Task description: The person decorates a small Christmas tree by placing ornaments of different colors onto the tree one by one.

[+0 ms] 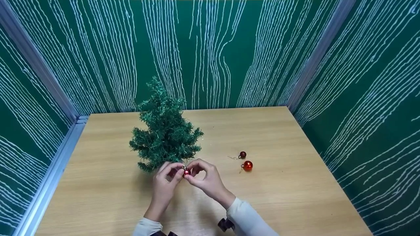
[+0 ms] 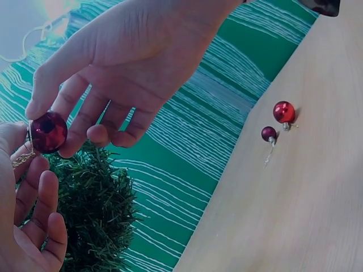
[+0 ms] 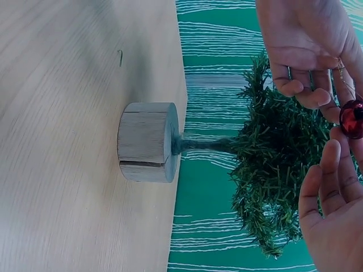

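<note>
Just in front of the small artificial Christmas tree, both hands meet at a shiny red bauble. My left hand pinches it at its metal cap, beside a gold thread. Thumb and forefinger of my right hand hold the ball from the other side; in the left wrist view that hand's other fingers hang loosely curved. Green branches lie close behind the bauble. The right wrist view shows the tree's thin trunk rising from a round wooden base.
To the right on the wooden table lie a bright red bauble and a smaller dark red one, both with gold threads. Green panels with white wavy lines enclose the back and sides. A green scrap lies near the base.
</note>
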Available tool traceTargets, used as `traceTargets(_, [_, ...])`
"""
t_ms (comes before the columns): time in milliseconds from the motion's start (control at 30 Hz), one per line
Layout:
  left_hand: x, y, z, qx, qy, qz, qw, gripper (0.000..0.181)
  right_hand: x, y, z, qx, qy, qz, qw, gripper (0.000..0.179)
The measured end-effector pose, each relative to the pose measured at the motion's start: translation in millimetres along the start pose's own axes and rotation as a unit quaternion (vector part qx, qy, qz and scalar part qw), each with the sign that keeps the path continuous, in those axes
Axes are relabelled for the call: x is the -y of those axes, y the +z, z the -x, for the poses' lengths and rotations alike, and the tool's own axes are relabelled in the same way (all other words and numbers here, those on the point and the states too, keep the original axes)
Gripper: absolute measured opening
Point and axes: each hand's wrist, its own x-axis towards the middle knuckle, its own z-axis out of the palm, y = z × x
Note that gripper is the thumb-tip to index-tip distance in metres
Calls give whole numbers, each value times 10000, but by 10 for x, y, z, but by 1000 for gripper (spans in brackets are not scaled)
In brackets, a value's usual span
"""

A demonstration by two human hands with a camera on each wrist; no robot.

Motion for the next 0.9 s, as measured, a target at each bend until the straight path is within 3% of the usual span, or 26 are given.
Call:
traceTargets(200, [8, 9, -1, -79, 5, -24, 10000, 10, -8, 7, 10, 3, 47, -5, 10000, 17])
traceTargets(467, [22, 25, 5, -283, 430, 17, 9987, 7, -17, 16, 17, -65, -46, 41, 10000, 17])
traceTargets(567, [169, 44, 0, -360, 560, -64, 9978, 7, -24, 13, 22, -84, -43, 73, 9999, 17])
traceTargets(700, [232, 57, -3, -426, 684, -143, 9966, 8, -35, 14, 27, -95, 20, 93, 9999, 17])
traceTargets(800, [195, 51, 0, -468, 643, -175, 9967, 6, -44, 18, 35, -108, 78, 39, 9999, 17])
traceTargets(900, [284, 48, -3, -419, 351, 6, 9985, 4, -57, 19, 43, -114, 120, -51, 9998, 17])
